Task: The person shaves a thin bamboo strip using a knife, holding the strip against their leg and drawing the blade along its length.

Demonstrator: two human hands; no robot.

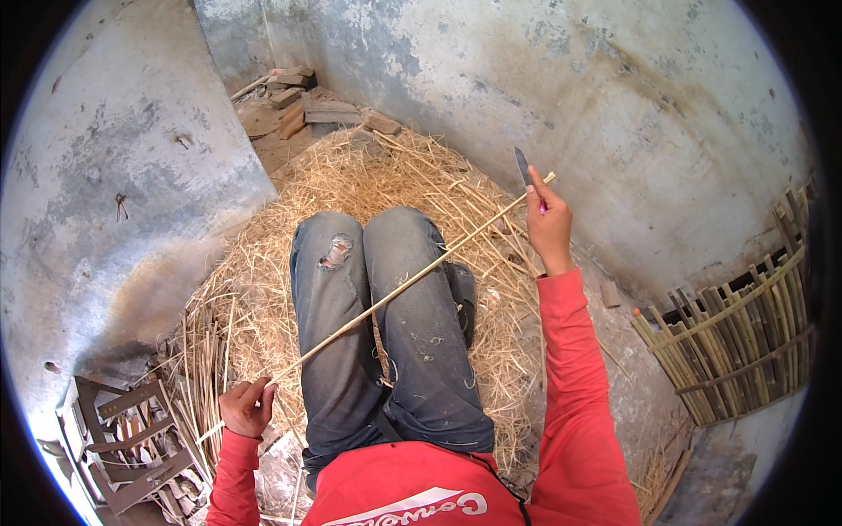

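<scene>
A long, thin bamboo strip (377, 305) slants across my thighs, rising from lower left to upper right. My left hand (247, 408) is closed round its lower part, beside my left knee, and a short end sticks out past the fingers. My right hand (550, 225), stretched out to the upper right, is closed on a small knife (523, 167) whose dark blade points up and away. The strip's far end crosses at the right fingers, next to the blade. Whether the blade touches the strip I cannot tell.
Pale shavings (368, 171) lie thick around my legs, with a bundle of strips (203, 355) at the left. A brown slatted frame (132, 438) is at lower left, a slatted bamboo basket (737, 351) at right. Bricks (294, 92) lie in the corner between worn walls (526, 79).
</scene>
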